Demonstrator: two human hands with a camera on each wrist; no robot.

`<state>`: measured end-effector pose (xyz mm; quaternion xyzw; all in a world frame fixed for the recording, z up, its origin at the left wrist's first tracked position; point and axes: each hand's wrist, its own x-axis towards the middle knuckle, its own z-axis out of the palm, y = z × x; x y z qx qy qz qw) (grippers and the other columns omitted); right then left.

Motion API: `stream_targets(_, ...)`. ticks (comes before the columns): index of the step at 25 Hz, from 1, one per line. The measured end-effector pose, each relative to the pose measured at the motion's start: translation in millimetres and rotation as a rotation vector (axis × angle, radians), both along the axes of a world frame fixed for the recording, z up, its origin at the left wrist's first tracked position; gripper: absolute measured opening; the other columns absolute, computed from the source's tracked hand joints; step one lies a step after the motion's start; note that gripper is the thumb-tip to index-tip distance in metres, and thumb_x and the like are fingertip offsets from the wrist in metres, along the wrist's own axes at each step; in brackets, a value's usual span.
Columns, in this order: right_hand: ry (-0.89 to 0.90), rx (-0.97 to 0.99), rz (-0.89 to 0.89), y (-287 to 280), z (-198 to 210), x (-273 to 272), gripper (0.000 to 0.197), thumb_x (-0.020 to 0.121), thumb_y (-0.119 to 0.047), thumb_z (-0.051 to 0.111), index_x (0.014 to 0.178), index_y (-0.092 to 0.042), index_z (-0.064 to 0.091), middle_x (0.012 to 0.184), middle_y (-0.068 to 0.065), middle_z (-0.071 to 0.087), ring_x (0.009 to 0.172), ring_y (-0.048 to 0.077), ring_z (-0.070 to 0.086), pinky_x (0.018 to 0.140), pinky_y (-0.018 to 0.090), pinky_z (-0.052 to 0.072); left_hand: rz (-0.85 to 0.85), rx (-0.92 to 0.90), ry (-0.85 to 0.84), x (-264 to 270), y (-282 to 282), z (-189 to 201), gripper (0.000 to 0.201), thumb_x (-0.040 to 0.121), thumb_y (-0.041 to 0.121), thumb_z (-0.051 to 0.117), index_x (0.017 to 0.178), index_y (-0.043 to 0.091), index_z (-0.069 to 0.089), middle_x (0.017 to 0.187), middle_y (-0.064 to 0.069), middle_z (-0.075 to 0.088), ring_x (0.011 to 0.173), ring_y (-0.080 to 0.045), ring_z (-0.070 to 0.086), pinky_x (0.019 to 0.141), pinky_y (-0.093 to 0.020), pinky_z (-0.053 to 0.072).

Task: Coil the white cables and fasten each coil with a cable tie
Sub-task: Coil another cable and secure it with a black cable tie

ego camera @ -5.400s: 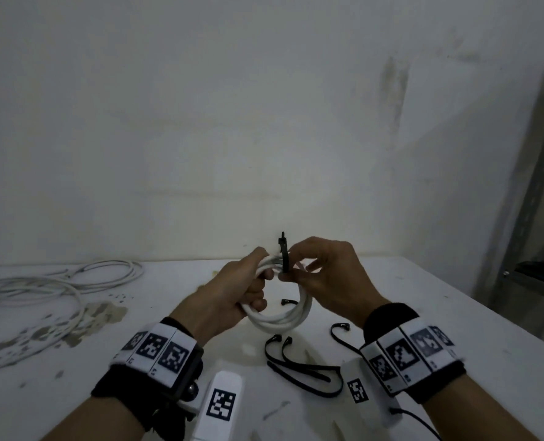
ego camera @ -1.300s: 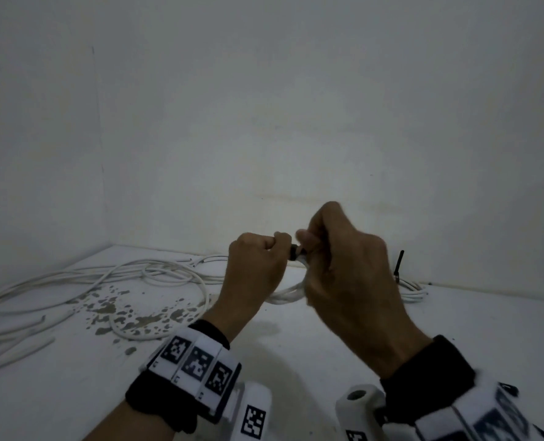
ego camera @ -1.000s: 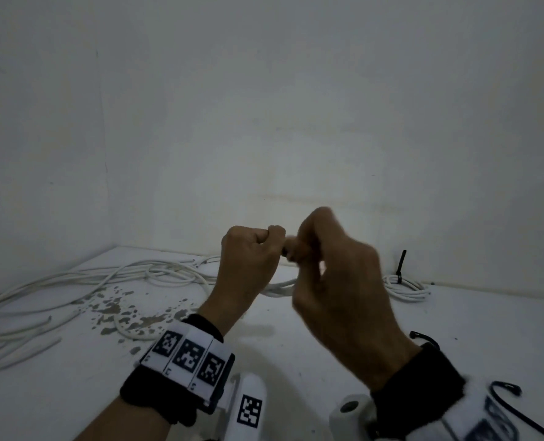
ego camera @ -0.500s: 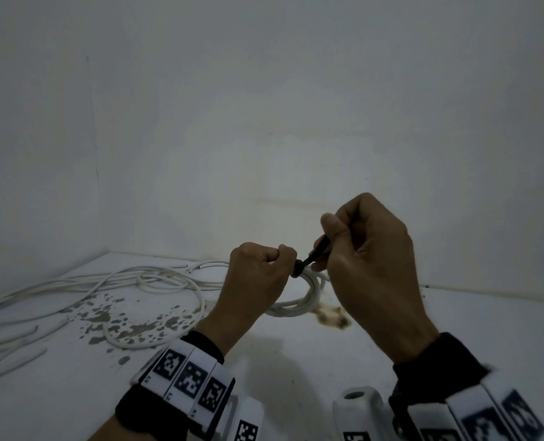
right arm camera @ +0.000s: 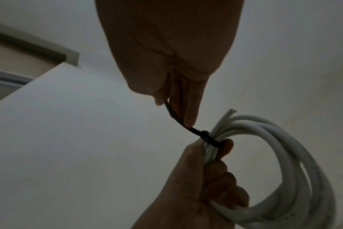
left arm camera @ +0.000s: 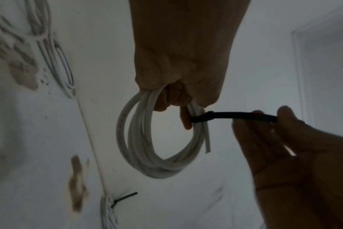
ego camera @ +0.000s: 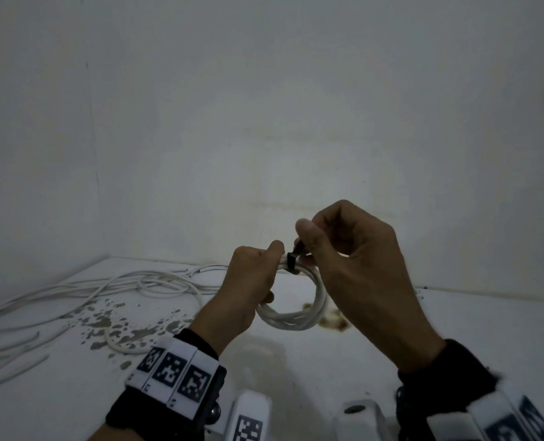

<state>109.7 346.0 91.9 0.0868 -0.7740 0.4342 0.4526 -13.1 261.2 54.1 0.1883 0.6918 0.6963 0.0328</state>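
Observation:
My left hand (ego camera: 254, 281) grips a small coil of white cable (ego camera: 296, 319) above the table, fingers curled round its strands (left arm camera: 139, 139). A black cable tie (ego camera: 291, 261) is wrapped tight round the coil beside my left thumb. My right hand (ego camera: 334, 246) pinches the tie's free tail (left arm camera: 243, 116) between thumb and fingers and holds it taut away from the coil (right arm camera: 284, 155). The tie's head (right arm camera: 205, 133) sits against the strands. One cut cable end (right arm camera: 232, 111) sticks out of the bundle.
Loose white cables (ego camera: 105, 288) sprawl over the left of the white table (ego camera: 455, 329), by patches of flaked paint (ego camera: 117, 329). Another coil with a black tie (left arm camera: 108, 206) lies on the table. A brown stain (ego camera: 331, 323) sits under the coil. Walls close the corner.
The coil has dropped lower and hangs in plain sight. My right hand has pulled the tie's tail up and to the right, and the tie now sits tight on the strands.

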Motion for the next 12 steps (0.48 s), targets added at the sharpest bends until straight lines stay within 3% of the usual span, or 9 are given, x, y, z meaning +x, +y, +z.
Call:
stream_targets(2,-0.04,-0.057,-0.013,7,1,2,0.038,0.093,-0.046,0.055,0.083,-0.011,0.064,0.079,0.0,0.069,0.079,0.006,0.067,0.07,0.019,0.057,-0.16,0.108,-0.251,3,-3,1,0.033,0.096,0.025,0.048,0.073,0.004,0.058,0.045,0.003,0.024,0.036,-0.011,0.021,0.04,-0.022,0.025)
stream_targets(4,-0.148,-0.061,-0.126,20,-7,1,0.029,0.096,-0.044,0.054,0.091,-0.018,0.064,0.087,-0.007,0.067,0.088,0.002,0.064,0.074,0.018,0.054,-0.319,0.204,-0.471,2,-5,2,0.036,0.095,0.024,0.047,0.078,-0.001,0.066,0.042,0.006,0.02,0.032,-0.008,0.016,0.036,-0.019,0.021)
stream_targets(6,-0.438,-0.008,-0.203,31,-19,2,0.022,0.094,-0.042,0.059,0.112,-0.029,0.057,0.104,-0.011,0.063,0.096,0.007,0.065,0.082,0.03,0.057,-0.426,0.279,-0.613,0,-6,2,0.04,0.095,0.026,0.047,0.081,-0.004,0.069,0.041,0.008,0.022,0.03,-0.005,0.018,0.033,-0.018,0.022)
stream_targets(7,-0.583,-0.017,-0.17,37,-27,4,0.031,0.093,-0.041,0.063,0.12,-0.032,0.051,0.106,-0.008,0.065,0.093,0.013,0.069,0.08,0.037,0.06,-0.462,0.306,-0.65,0,-6,3,0.041,0.095,0.027,0.047,0.083,-0.006,0.069,0.041,0.009,0.024,0.03,-0.005,0.019,0.034,-0.018,0.022)
stream_targets(9,-0.719,-0.148,-0.032,42,-40,8,0.036,0.093,-0.028,0.068,0.123,-0.028,0.049,0.092,0.006,0.074,0.076,0.025,0.074,0.07,0.04,0.062,-0.496,0.326,-0.666,2,-4,4,0.045,0.095,0.029,0.046,0.087,-0.008,0.069,0.043,0.007,0.029,0.032,-0.006,0.026,0.038,-0.018,0.026)
stream_targets(12,-0.656,-0.482,0.07,49,-48,15,0.028,0.092,-0.009,0.068,0.117,-0.016,0.058,0.081,0.022,0.074,0.069,0.04,0.073,0.063,0.042,0.063,-0.504,0.275,-0.628,9,4,-2,0.045,0.097,0.035,0.044,0.098,-0.004,0.067,0.061,-0.005,0.057,0.05,-0.015,0.056,0.052,-0.024,0.046)
